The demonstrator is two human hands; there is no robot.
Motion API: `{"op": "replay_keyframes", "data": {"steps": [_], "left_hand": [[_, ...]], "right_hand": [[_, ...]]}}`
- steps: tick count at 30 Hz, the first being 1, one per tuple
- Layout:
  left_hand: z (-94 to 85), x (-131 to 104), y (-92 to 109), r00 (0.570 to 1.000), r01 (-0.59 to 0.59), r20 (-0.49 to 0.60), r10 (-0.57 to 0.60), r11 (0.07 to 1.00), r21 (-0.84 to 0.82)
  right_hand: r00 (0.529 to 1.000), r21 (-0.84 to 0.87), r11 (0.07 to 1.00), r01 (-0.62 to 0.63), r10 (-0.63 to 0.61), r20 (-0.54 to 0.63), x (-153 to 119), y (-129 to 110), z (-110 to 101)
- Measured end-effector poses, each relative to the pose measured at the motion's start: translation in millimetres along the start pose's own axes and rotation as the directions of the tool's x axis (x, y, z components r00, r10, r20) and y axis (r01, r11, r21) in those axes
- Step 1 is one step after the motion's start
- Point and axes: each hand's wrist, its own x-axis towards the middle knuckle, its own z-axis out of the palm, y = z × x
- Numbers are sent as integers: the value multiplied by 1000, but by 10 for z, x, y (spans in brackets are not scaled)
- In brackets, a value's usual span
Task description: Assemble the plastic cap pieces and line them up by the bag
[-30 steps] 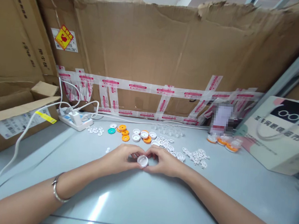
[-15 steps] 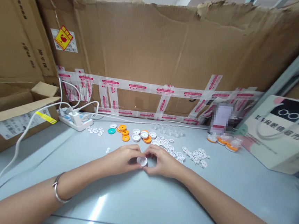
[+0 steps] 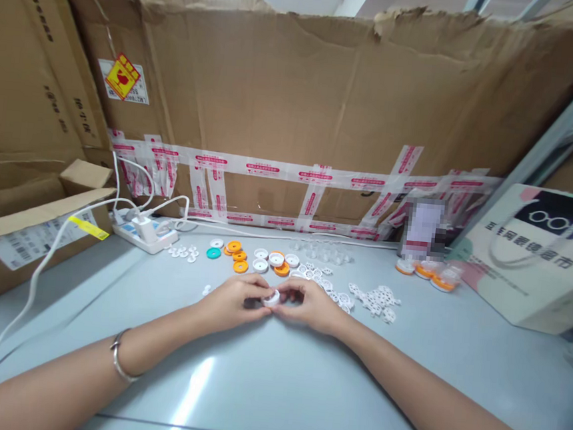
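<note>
Between my two hands is a small white round cap (image 3: pixel 272 299), held just over the table. My left hand (image 3: pixel 235 302) pinches it from the left, thumb below and fingers behind. From the right, the thumb and fingers of my right hand (image 3: pixel 313 304) close on the same cap; its inside is partly hidden. Just beyond my hands lie white round caps (image 3: pixel 260 265), orange discs (image 3: pixel 240 256) and a teal disc (image 3: pixel 213 253). White perforated discs (image 3: pixel 328 285) are heaped past my right hand, and a tiny white piece (image 3: pixel 206 289) sits near my left.
Clear plastic pieces (image 3: pixel 321 251) stand at the back. Flat white cut-out parts (image 3: pixel 377 300) and orange-and-clear containers (image 3: pixel 432 274) lie right, beside a paper bag (image 3: pixel 528 256). A power strip (image 3: pixel 149 236), its cable and an open carton (image 3: pixel 29 232) are left. A large cardboard box (image 3: pixel 286 108) walls the back.
The cap has tipped from facing up towards me to showing more of its side, and my hands have shifted slightly away from me. My right fingers have closed in nearer to it.
</note>
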Motion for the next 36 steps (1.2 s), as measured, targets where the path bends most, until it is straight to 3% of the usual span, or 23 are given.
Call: {"op": "replay_keyframes", "data": {"steps": [3, 7, 10, 12, 15, 20, 22, 24, 27, 28, 29, 31, 34, 36], "left_hand": [[-53, 21, 12, 991, 40, -125, -54, 992, -117], [-111, 36, 14, 957, 18, -283, -68, 984, -174], [-118, 32, 15, 940, -59, -341, 5, 987, -147], [-115, 26, 20, 936, -89, -350, 46, 990, -109], [-104, 17, 26, 943, -95, -324, 69, 993, -64], [-88, 13, 33, 961, -142, -246, 130, 989, -32], [-88, 10, 50, 967, -141, -219, 132, 990, -28], [-90, 3, 74, 977, -115, -186, 109, 993, -23], [-87, -11, 107, 994, -69, -89, 68, 998, -13], [-84, -16, 114, 997, -58, -51, 57, 998, -13], [-81, -19, 118, 999, -45, -13, 45, 999, -16], [-76, -23, 119, 999, -12, 51, 13, 1000, -24], [-71, -17, 100, 995, 50, 89, -46, 998, -42], [-67, -9, 78, 992, 93, 96, -85, 992, -81]], "right_hand": [[990, 320, 939, -127, 138, -11, 5, -74, -12], [968, 744, 640, -191, 247, 36, -39, -252, -3], [940, 880, 409, -240, 324, 106, -74, -348, 40], [927, 917, 323, -233, 359, 109, -89, -374, 75], [921, 932, 289, -220, 376, 100, -107, -367, 108], [901, 895, 339, -290, 411, 137, -119, -321, 124], [891, 850, 404, -338, 428, 151, -103, -319, 112], [905, 745, 566, -354, 407, 120, -76, -323, 42], [964, 371, 907, -200, 249, -89, -37, -291, -263], [962, 196, 969, -148, 187, -197, -33, -257, -421], [946, 25, 990, -138, 139, -293, -35, -208, -596], [913, -247, 934, -258, 152, -379, -58, -68, -952], [913, -444, 801, -402, 311, -266, -115, 184, -1328], [894, -477, 757, -447, 401, -202, -144, 314, -1413]]}}
